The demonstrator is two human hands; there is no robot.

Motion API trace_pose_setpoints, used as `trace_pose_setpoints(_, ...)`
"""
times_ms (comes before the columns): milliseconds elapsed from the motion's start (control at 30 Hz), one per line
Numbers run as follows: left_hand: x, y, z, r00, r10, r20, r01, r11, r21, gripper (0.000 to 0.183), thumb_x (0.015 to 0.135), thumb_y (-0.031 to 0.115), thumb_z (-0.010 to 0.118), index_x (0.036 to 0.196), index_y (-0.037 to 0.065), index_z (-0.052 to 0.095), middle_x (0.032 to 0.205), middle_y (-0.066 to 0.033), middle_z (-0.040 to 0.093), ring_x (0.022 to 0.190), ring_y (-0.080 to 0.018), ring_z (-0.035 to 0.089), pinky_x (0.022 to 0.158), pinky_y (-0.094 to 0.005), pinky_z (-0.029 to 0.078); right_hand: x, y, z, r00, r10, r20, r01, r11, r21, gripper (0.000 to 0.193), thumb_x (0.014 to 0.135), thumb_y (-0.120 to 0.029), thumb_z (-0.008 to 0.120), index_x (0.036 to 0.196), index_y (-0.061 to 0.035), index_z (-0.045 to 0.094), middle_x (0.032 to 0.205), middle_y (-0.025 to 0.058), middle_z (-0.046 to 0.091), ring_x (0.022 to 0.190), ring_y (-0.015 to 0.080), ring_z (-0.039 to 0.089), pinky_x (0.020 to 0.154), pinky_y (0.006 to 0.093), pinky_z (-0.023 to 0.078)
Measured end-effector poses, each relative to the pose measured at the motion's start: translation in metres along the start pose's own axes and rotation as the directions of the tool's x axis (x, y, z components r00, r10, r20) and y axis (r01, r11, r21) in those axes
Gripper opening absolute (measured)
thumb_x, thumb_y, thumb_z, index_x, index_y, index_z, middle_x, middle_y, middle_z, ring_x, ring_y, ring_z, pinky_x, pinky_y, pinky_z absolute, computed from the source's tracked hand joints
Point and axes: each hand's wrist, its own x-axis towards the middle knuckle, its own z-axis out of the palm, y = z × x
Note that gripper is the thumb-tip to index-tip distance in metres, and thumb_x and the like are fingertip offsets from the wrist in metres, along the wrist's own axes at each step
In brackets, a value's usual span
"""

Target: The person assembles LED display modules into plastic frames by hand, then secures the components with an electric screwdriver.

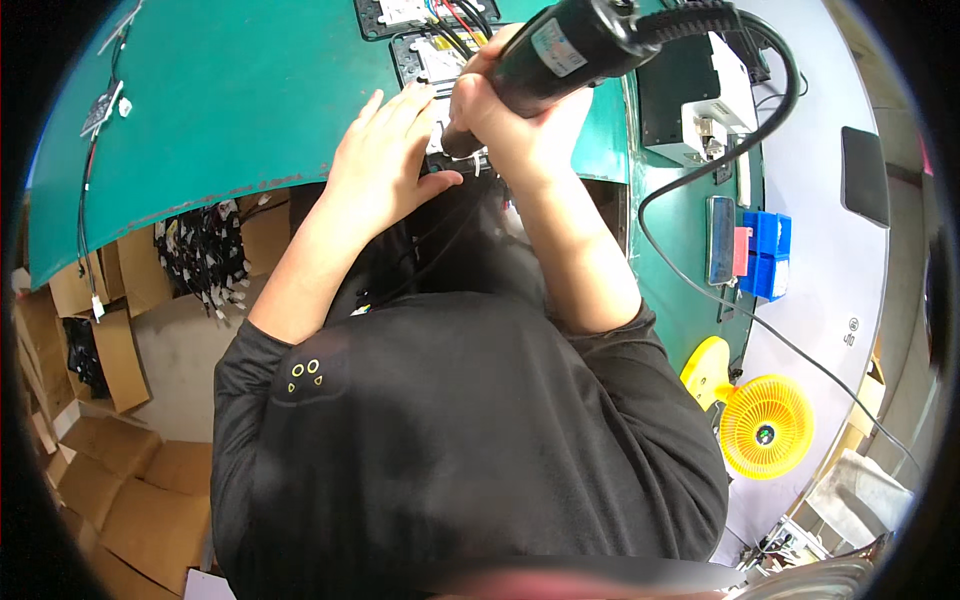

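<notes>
My right hand is wrapped round the body of a black electric screwdriver, whose cable leaves its top end. The tool slants down to the left, and its tapered nose meets or hovers over a black housing with white parts at the bench's front edge; which of the two I cannot tell. My left hand lies with fingers stretched along the left side of this housing, thumb toward the screwdriver's nose. Beyond the fingers sits another black housing holding a white part and coloured wires, with a further one behind it.
The green bench top has a wire harness hanging over its left edge. Bundled cables and cardboard boxes are below. On the right stand a black-and-white box, blue bins and a yellow fan; the screwdriver's cable loops there.
</notes>
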Motion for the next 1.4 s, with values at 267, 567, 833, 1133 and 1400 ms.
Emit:
trace_pose_setpoints(267, 0.004, 0.002, -0.001, 0.999, -0.007, 0.048, 0.007, 1.0, 0.008, 0.071, 0.072, 0.034, 0.078, 0.131, 0.005, 0.05, 0.141, -0.0148, 0.047, 0.134, -0.0317, 0.042, 0.112, -0.0546, 0.029, 0.0, -0.001, -0.013, 0.974, 0.106, -0.198, -0.055, 0.967, 0.248, 0.034, 0.08, 0.003, 0.064, 0.11, 0.0062, 0.048, 0.066, 0.0085, 0.059, 0.051, 0.0152, 0.056, 0.053, 0.0301, 0.049)
trace_pose_setpoints(567, 0.0, 0.006, 0.0, 0.998, 0.044, 0.052, -0.042, 0.998, -0.035, 0.069, 0.069, 0.031, 0.079, 0.125, -0.001, 0.056, 0.139, -0.014, 0.05, 0.131, -0.0311, 0.045, 0.112, -0.0511, 0.03, 0.035, -0.059, -0.226, 0.558, -0.376, -0.739, 0.299, 0.923, -0.244, 0.035, 0.073, 0.007, 0.06, 0.106, 0.004, 0.049, 0.07, 0.011, 0.055, 0.053, 0.0169, 0.054, 0.054, 0.0305, 0.051)
trace_pose_setpoints(833, -0.002, 0.044, 0.024, 0.993, 0.008, -0.116, -0.009, 1.0, -0.009, 0.068, 0.067, 0.036, 0.082, 0.117, -0.003, 0.059, 0.127, -0.0169, 0.055, 0.119, -0.0344, 0.052, 0.107, -0.0514, 0.036, 0.048, -0.01, -0.291, 0.603, -0.385, -0.699, 0.226, 0.923, -0.313, 0.031, 0.071, 0.007, 0.065, 0.097, 0.0057, 0.048, 0.066, 0.0116, 0.055, 0.045, 0.0189, 0.056, 0.045, 0.0326, 0.05)
trace_pose_setpoints(1133, -0.014, 0.032, 0.021, 0.989, 0.047, -0.14, -0.042, 0.998, 0.042, 0.046, 0.075, 0.019, 0.075, 0.114, -0.001, 0.061, 0.122, -0.0158, 0.059, 0.119, -0.0341, 0.054, 0.101, -0.0425, 0.044, 0.03, -0.033, -0.242, 0.654, -0.221, -0.724, 0.177, 0.975, -0.138, 0.033, 0.074, 0.005, 0.061, 0.104, 0.0066, 0.048, 0.064, 0.0122, 0.054, 0.047, 0.0185, 0.053, 0.05, 0.0321, 0.049)
trace_pose_setpoints(1400, -0.015, 0.041, 0.035, 0.957, 0.052, -0.286, -0.021, 0.993, 0.112, 0.034, 0.074, 0.01, 0.073, 0.107, 0.004, 0.066, 0.112, -0.0097, 0.064, 0.11, -0.0281, 0.061, 0.095, -0.0413, 0.049, 0.022, -0.047, -0.037, 0.897, 0.044, -0.44, 0.073, 0.967, 0.246, 0.027, 0.077, -0.001, 0.067, 0.1, 0.0049, 0.056, 0.069, 0.0033, 0.058, 0.054, 0.011, 0.055, 0.055, 0.0261, 0.048)
